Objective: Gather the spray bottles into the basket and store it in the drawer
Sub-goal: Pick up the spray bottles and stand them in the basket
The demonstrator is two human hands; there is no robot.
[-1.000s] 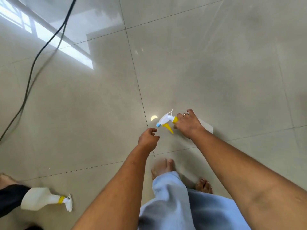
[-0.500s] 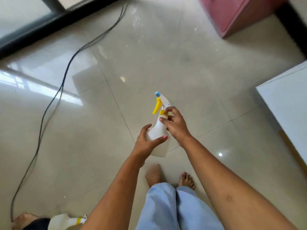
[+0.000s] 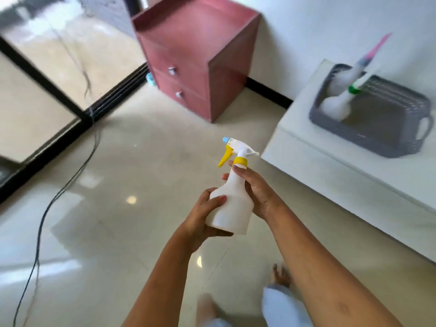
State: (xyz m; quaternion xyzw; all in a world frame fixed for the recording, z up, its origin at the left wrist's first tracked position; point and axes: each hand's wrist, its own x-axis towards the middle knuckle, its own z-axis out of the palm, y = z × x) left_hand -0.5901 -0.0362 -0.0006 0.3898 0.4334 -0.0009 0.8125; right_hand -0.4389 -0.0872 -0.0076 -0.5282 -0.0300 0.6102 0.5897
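Note:
I hold a white spray bottle [image 3: 232, 204] with a yellow trigger and blue nozzle upright in front of me. My left hand [image 3: 203, 218] grips its base from the left and below. My right hand [image 3: 256, 190] grips its neck and right side. A grey basket [image 3: 387, 128] stands on a white table [image 3: 354, 175] at the right, with two white spray bottles in it: one with a green collar [image 3: 337, 103], one with a pink trigger [image 3: 354, 72]. A pink two-drawer cabinet [image 3: 195, 64] stands against the wall ahead, both drawers closed.
A black cable [image 3: 59, 194] runs across the glossy tiled floor at the left, beside a black-framed sliding glass door [image 3: 47, 74]. My bare feet and light trouser legs show at the bottom edge. Open floor lies between me and the cabinet.
The bottle has been lifted off the floor and turned upright, now gripped by both hands. My view has swung up and right, bringing the cabinet, table and basket into sight.

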